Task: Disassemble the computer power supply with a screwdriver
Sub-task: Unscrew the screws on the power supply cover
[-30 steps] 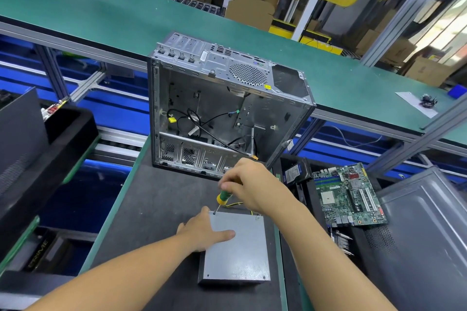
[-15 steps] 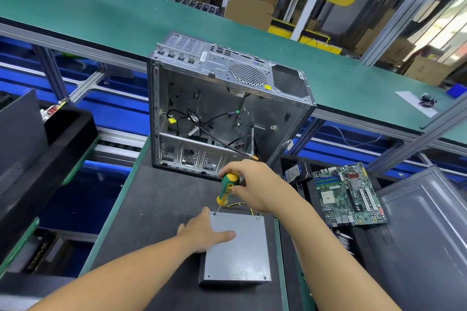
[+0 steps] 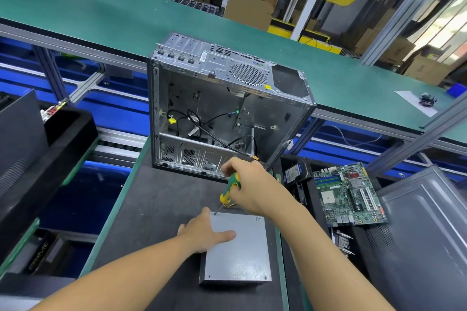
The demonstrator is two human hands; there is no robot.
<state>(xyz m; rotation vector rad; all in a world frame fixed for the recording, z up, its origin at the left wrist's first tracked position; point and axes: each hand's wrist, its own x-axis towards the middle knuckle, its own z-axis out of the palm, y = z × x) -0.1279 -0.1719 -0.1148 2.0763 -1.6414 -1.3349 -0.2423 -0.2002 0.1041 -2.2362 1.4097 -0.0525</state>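
A grey metal power supply (image 3: pixel 242 257) lies flat on the dark mat near the table's front. My left hand (image 3: pixel 204 233) rests on its left side, thumb stretched across the top plate. My right hand (image 3: pixel 250 187) grips a green and yellow screwdriver (image 3: pixel 230 188). The screwdriver leans to the right, and its tip sits on a screw at the far left corner of the power supply's top. Yellow wires show behind the power supply under my right hand.
An empty computer case (image 3: pixel 222 108) with loose cables stands open just behind the power supply. A green motherboard (image 3: pixel 350 193) and a grey side panel (image 3: pixel 424 235) lie to the right. Black trays (image 3: pixel 50 149) sit at the left. A green conveyor (image 3: pixel 101 15) runs behind.
My right hand has slid up the screwdriver handle, so more of the green and yellow grip shows. The tip stays on the same corner screw. My left hand has not moved.
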